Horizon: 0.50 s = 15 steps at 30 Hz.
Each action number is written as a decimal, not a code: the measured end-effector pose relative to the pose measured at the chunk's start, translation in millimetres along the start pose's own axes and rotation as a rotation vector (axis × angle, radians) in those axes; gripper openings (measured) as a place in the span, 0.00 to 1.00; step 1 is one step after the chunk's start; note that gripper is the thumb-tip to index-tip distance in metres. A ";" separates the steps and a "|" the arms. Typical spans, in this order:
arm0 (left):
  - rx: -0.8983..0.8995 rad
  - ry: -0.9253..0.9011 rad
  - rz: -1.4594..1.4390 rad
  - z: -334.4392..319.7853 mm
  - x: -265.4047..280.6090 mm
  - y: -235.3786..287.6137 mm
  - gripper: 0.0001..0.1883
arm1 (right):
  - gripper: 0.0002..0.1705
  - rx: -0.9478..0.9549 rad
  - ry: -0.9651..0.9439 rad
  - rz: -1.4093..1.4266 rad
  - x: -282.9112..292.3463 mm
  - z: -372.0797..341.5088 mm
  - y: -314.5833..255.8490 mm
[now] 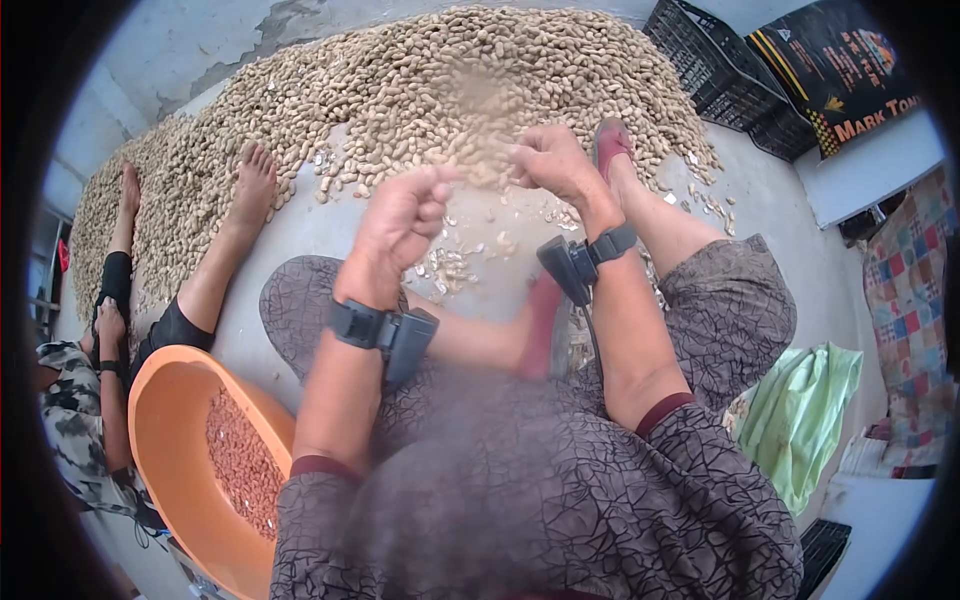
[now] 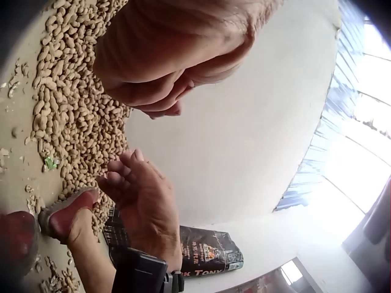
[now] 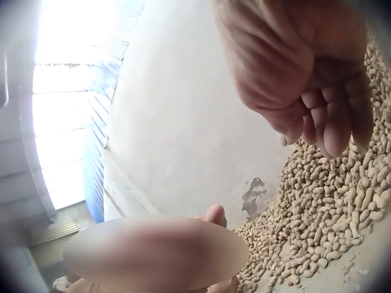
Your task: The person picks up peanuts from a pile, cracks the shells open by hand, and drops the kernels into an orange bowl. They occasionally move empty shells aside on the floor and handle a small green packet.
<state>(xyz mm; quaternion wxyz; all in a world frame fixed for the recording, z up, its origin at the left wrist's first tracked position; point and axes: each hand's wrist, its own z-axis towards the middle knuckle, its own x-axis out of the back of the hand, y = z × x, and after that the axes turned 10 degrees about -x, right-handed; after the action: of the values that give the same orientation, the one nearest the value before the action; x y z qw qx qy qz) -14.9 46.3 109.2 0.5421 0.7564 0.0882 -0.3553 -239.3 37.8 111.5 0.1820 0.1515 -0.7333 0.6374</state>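
My left hand (image 1: 405, 215) is raised above the floor in front of the peanut heap, its fingers curled in toward the palm. In the left wrist view its inner side is turned away, so what lies within the fingers cannot be told. A short gap to the right, my right hand (image 1: 555, 160) is held up in front of the peanuts (image 1: 430, 75) with its fingers loosely bent. No object shows between its fingers (image 3: 336, 131) in the right wrist view. Below both hands, broken shells (image 1: 445, 268) lie scattered on the floor.
An orange tub (image 1: 165, 420) with reddish shelled kernels (image 1: 240, 460) stands at my left. Beside it sits another person (image 1: 85, 415), legs stretched toward the heap. A black crate (image 1: 715, 75) and printed sack (image 1: 840, 75) stand back right; a green bag (image 1: 805, 420) lies nearer.
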 end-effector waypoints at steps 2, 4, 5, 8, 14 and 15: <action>-0.024 -0.031 0.025 -5.5 -5.2 22.9 0.09 | 0.12 0.052 0.001 -0.068 6.5 -0.6 -8.5; -0.051 -0.059 0.047 -13.5 -10.2 44.7 0.10 | 0.11 0.058 -0.010 -0.115 20.8 -15.3 -35.2; -0.084 -0.049 0.034 -17.9 -13.1 54.4 0.11 | 0.11 0.062 -0.020 -0.159 30.6 -24.9 -52.2; -0.114 -0.065 0.019 -25.3 -16.7 79.0 0.12 | 0.14 0.178 -0.007 -0.274 74.6 -51.7 -90.4; -0.104 -0.100 0.090 -37.5 -34.3 109.4 0.10 | 0.19 0.405 0.142 -0.262 158.5 -122.2 -141.2; -0.122 -0.098 0.128 -41.6 -42.3 112.1 0.10 | 0.19 0.290 0.111 -0.393 166.0 -132.5 -152.0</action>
<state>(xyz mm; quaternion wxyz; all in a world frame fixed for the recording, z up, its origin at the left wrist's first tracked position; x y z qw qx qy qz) 30.7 49.2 227.6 0.6123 0.7079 0.0342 -0.3505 -307.9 149.1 337.6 0.3190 0.2804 -0.5795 0.6956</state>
